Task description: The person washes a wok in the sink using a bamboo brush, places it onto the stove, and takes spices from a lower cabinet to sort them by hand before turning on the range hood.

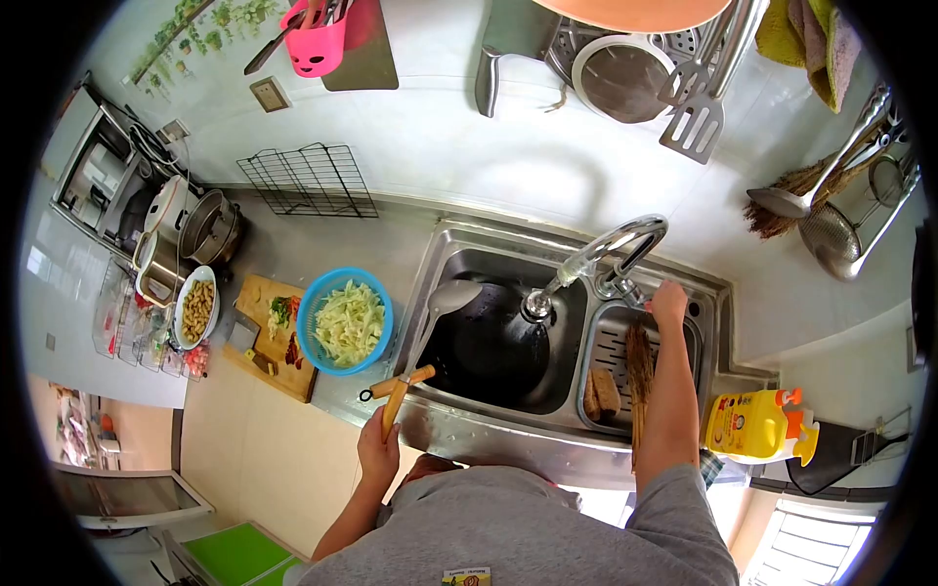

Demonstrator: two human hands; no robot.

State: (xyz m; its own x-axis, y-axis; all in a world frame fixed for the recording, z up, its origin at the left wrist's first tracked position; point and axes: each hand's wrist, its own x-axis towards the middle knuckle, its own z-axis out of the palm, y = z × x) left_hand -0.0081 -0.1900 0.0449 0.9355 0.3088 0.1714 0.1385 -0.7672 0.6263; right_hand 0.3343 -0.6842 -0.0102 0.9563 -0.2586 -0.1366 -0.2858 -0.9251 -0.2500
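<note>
My left hand (378, 451) is closed around the wooden handle of a metal wok spatula (454, 296). The spatula slants up over the sink's left rim, its handle crossing the wooden handle of a black wok (484, 356). The wok sits in the left sink basin (562, 386), with water running into it from the faucet (640, 227). My right hand (668, 305) is closed at the faucet's lever, which its fingers mostly hide. Below that arm, a bristle brush (640, 366) lies in the drain tray (618, 327) beside brown sponges (604, 393).
Left of the sink stand a blue basket (308, 337) of shredded cabbage, a cutting board (293, 381) with chopped food and a cleaver, and a bowl of peanuts (198, 311). A yellow detergent bottle (747, 425) stands at the right. Utensils hang on the wall.
</note>
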